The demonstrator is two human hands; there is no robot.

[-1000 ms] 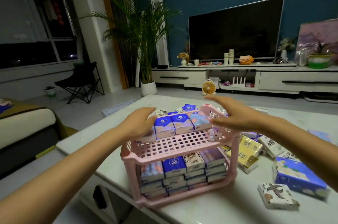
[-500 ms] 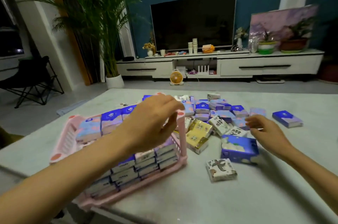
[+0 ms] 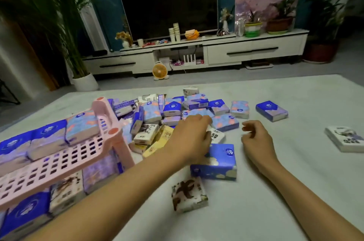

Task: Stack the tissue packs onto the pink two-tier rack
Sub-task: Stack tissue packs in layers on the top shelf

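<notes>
The pink two-tier rack point(image 3: 59, 164) stands at the table's left edge. A row of blue tissue packs point(image 3: 49, 138) lines the back of its top tier, and its lower tier point(image 3: 65, 191) is packed full. To its right lies a loose pile of tissue packs point(image 3: 177, 108). My left hand point(image 3: 191, 138) reaches over that pile, fingers closed on the end of a white pack with black print point(image 3: 217, 136). My right hand point(image 3: 256, 138) hovers beside it, fingers loosely curled and holding nothing. A larger blue pack point(image 3: 218, 162) and a brown-patterned pack point(image 3: 189, 194) lie nearest me.
Single packs lie apart on the white table point(image 3: 285, 201): a blue one point(image 3: 271, 110) and a white one point(image 3: 344, 138) at the right. Beyond the table are a small orange fan point(image 3: 160, 70) on the floor, a TV stand point(image 3: 197, 53) and a potted palm point(image 3: 84, 81).
My view has swung right, away from the rack. My left hand left the rack's top tier and came down on the pile; my right hand moved slightly forward beside it.
</notes>
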